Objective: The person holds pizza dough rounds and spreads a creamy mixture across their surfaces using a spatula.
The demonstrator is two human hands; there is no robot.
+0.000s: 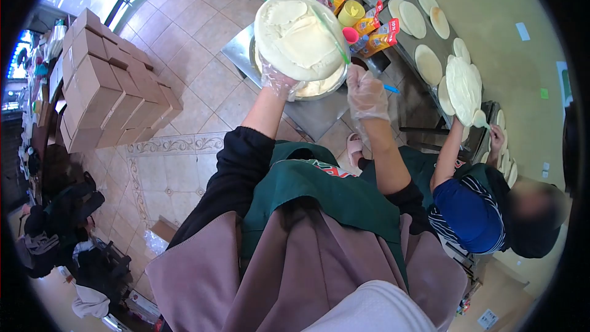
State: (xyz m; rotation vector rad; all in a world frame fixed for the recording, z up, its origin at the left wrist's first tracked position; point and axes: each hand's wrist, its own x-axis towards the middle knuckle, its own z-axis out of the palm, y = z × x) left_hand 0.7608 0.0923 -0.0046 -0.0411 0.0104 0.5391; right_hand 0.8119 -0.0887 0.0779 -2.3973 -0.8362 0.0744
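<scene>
My left hand [281, 81], in a clear plastic glove, supports a round flatbread base [301, 40] from below at its near edge. Thick pale cream covers its top, and some of my fingers are hidden beneath it. Closed in a gloved fist, my right hand [367, 93] grips a long thin spreader [335, 38] with a green edge, lying along the right side of the cream. A blue tip [391, 89] shows beyond the fist; whether it belongs to the spreader I cannot tell. Below the base stands a bowl [316, 93] of pale cream, partly covered.
Sauce pouches [382, 38] and a yellow cup [351, 12] stand beyond my right hand. Several flat rounds lie on the counter [409, 15] at right. There a co-worker [470, 215] holds a cream-covered round [462, 86] and a spoon. Stacked cardboard boxes [104, 92] stand left.
</scene>
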